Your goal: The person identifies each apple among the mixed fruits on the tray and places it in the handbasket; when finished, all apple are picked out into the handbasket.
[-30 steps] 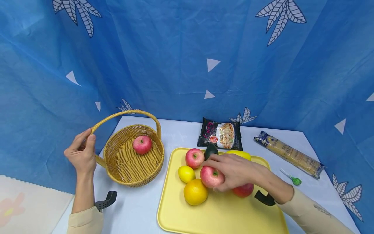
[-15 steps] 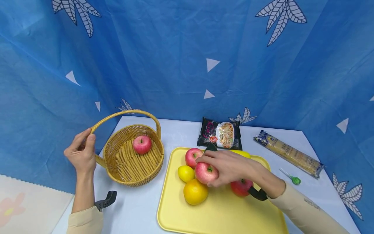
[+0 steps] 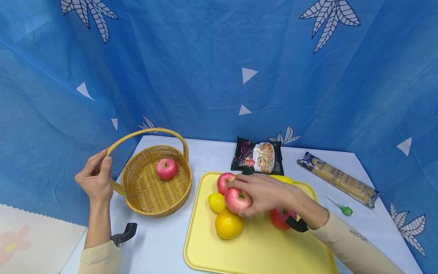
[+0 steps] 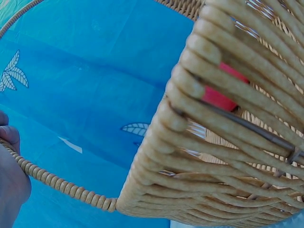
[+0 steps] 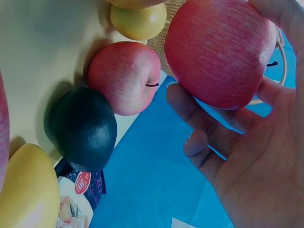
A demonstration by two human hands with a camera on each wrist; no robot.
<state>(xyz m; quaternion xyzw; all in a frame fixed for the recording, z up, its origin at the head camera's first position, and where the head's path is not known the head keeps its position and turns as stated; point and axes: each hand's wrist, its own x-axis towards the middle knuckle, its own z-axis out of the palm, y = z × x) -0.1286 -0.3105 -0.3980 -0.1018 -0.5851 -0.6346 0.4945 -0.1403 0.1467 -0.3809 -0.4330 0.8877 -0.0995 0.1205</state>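
My left hand pinches the arched handle of a round wicker basket, which has one red apple inside. Over the yellow tray, my right hand grips another red apple between thumb and fingers, as the right wrist view shows from below. On the tray near it sit an apple, a lemon, an orange and, to the right, one more apple. A dark green avocado-shaped fruit and a yellow fruit are partly hidden by the hand in the head view.
Behind the tray lies a black noodle packet. A long pack of dry noodles and a green lollipop are on the white table at right. A blue cloth hangs behind and at the sides.
My right hand has moved left with the apple in its grip, toward the tray's left side. The left hand and the basket have stayed in place.
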